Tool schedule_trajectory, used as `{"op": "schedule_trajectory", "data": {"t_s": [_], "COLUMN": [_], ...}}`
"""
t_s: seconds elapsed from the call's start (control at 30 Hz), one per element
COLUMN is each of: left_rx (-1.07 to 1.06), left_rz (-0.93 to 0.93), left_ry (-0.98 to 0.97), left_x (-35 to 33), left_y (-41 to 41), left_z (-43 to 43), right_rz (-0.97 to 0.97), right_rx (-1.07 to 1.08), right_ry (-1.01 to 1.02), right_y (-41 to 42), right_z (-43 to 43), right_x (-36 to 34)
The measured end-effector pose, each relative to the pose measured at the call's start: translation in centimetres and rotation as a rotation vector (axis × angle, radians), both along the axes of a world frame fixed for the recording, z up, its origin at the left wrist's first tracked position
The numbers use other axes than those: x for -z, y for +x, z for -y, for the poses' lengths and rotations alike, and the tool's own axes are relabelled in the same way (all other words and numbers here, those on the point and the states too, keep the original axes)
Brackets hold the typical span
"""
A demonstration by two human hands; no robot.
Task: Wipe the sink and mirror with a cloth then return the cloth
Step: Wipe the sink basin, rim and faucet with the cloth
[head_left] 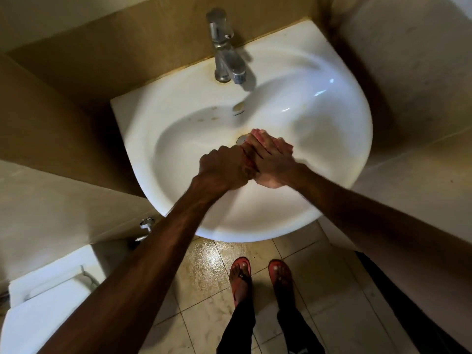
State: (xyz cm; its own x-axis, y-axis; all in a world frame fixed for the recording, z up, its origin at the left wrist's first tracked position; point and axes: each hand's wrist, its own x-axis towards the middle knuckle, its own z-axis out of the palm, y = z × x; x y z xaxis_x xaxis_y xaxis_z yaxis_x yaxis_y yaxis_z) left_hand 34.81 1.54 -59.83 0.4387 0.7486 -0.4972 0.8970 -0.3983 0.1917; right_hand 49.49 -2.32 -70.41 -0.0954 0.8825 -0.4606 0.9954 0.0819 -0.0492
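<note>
Grip: L hand [221, 171] & R hand [272, 163] clamped together, both curled round reddish cloth [249, 161] above sink [337, 139] drain [240, 139].

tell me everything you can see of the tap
The tap looks like shiny chrome metal: an upright cylindrical body, with what looks like its handle on top, and a short, flat spout angled down over the basin. It stands on the back ledge of the white sink, with a brownish stain ring round its base. No water can be seen running from it. Only the sink touches it. Slight blur hides finer detail.
</note>
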Motion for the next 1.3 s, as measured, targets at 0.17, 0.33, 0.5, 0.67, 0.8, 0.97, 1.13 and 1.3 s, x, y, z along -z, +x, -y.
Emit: {"op": "schedule_trajectory", "data": {"t_s": [0.17, 0.33, 0.5, 0.67, 0.8, 0.97, 1.13, 1.3], "left_rx": [-0.093, -0.030, 0.045, 0.057, 0.066, 0.000, -0.124, -0.094], "left_rz": [0.014, 0.086, 0.124, 0.110, 0.125, 0.112, 0.194, 0.221], "left_ry": [0.017, -0.061, -0.132, -0.112, -0.135, -0.104, -0.045, -0.042], "left_x": [2.1, 3.6, 4.4, 4.9, 4.5, 5.0, 6.8, 7.7], "left_y": [-0.4, 1.2, 3.4, 3.7, 3.6, 3.1, 2.0, 1.5], "left_z": [-0.1, 1.2, 2.6, 2.3, 1.7, 1.3, 2.1, 3.0], "right_rz": [-0.094, -0.096, 0.030, 0.061, 0.076, -0.098, -0.138, -0.039], "right_rx": [0.001, 0.072, 0.095, 0.122, 0.091, 0.042, 0.024, 0.138], "right_ry": [0.014, 0.049, 0.213, 0.212, 0.082, 0.010, 0.087, 0.166], "right_y": [1.2, 4.1, 8.0, 7.6, 5.7, 3.7, 3.8, 5.2], "right_z": [1.4, 5.1, 9.9, 12.0, 8.6, 3.6, 2.4, 5.5], "right_x": [-1.9, -6.8, -10.3, -11.9, -9.6, -4.5, -3.7, -7.2]}}
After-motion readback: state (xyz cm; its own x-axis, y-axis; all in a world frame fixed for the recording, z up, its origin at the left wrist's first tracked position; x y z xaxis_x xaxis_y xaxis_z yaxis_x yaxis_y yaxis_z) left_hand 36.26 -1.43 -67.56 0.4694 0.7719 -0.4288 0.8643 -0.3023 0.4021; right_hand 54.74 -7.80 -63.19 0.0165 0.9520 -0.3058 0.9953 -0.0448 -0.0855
